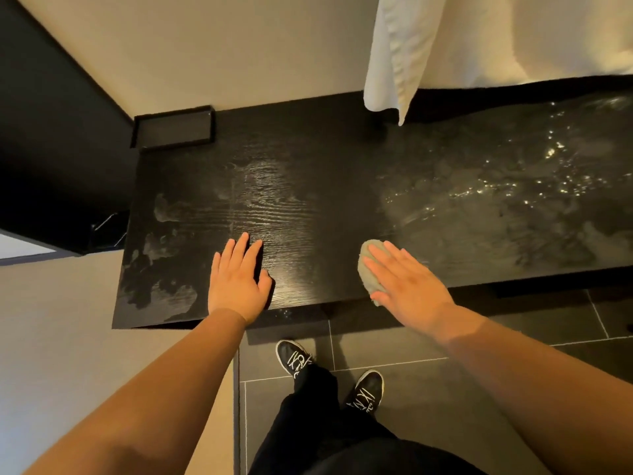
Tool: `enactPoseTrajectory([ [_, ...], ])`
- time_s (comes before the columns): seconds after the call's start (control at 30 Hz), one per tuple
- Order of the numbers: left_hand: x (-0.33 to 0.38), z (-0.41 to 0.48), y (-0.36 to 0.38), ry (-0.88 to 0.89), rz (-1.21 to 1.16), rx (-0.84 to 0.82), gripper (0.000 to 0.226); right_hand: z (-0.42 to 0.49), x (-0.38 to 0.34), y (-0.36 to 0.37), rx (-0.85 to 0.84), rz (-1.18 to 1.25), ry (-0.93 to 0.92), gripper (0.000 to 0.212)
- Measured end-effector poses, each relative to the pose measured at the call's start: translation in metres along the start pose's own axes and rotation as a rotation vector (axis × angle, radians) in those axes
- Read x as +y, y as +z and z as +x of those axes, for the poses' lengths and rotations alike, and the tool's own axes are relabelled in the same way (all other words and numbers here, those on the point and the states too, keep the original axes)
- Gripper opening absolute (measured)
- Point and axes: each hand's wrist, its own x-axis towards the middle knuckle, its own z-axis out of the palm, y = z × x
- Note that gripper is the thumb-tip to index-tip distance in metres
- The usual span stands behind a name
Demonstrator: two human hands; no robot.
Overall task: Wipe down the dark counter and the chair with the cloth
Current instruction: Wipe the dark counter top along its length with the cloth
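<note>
Cloth (pixel 367 267), grey and bunched into a small wad, sits near the front edge of the dark table (pixel 325 186), right of centre, pinned under the right hand (pixel 409 284). That hand lies flat on it, fingers straight and spread, pressing rather than gripping; the wad pokes out past the fingertips and on the thumb side. Left hand (pixel 236 279) is flat on bare wood just left of centre, fingers straight, holding nothing, prob. bracing.

Key relation: the cloth is under the right hand, w/ wet, glinting streaks running off to the right and pale smudges (pixel 161 241) on the far-left end, beyond the left hand. So the unwiped ground looks to lie leftward from the cloth, and the left hand sits btwn cloth and smudges; it'd need to lift clear for a leftward sweep.

Black tray (pixel 173 128) stands at the back-left corner. White fabric (pixel 397 53) hangs over the back edge, towel or curtain, can't tell. Chair not in view. Shoes (pixel 295 355) are on grey floor tiles below.
</note>
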Motion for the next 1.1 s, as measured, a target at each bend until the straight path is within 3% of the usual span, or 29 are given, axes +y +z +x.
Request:
enactPoseTrajectory([
  [0.1, 0.016, -0.001, 0.001, -0.083, -0.036, 0.014, 0.061, -0.019, 0.022, -0.004, -0.005, 0.026, 0.160, 0.066],
  [0.23, 0.076, 0.001, -0.001, -0.250, -0.107, -0.031, 0.070, -0.007, -0.024, -0.008, 0.001, 0.106, 0.268, 0.067],
  [0.33, 0.134, 0.005, 0.008, -0.154, -0.059, -0.127, 0.072, 0.000, -0.049, -0.001, 0.017, 0.071, 0.089, 0.070],
  [0.43, 0.169, 0.014, 0.013, -0.089, -0.062, -0.221, 0.071, -0.008, -0.028, 0.001, 0.054, 0.097, 0.032, 0.072],
  [0.63, 0.166, 0.019, 0.016, -0.004, 0.020, -0.188, 0.073, -0.043, 0.035, 0.004, 0.081, 0.168, 0.270, 0.066],
  [0.77, 0.169, 0.018, 0.020, -0.005, 0.047, -0.171, 0.073, -0.028, 0.001, -0.003, 0.158, 0.239, 0.466, 0.062],
  [0.87, 0.170, 0.017, 0.018, 0.014, 0.088, -0.148, 0.075, -0.014, -0.025, 0.004, 0.136, 0.217, 0.336, 0.061],
  [0.97, 0.169, 0.019, 0.017, 0.055, 0.127, -0.117, 0.077, -0.019, 0.003, 0.004, 0.125, 0.197, 0.139, 0.062],
  [1.03, 0.168, 0.020, 0.018, 0.061, 0.093, -0.107, 0.077, -0.028, 0.037, 0.005, 0.138, 0.190, 0.205, 0.063],
  [1.1, 0.165, 0.021, 0.019, 0.058, 0.042, -0.098, 0.078, -0.036, 0.067, 0.003, 0.124, 0.206, 0.400, 0.063],
])
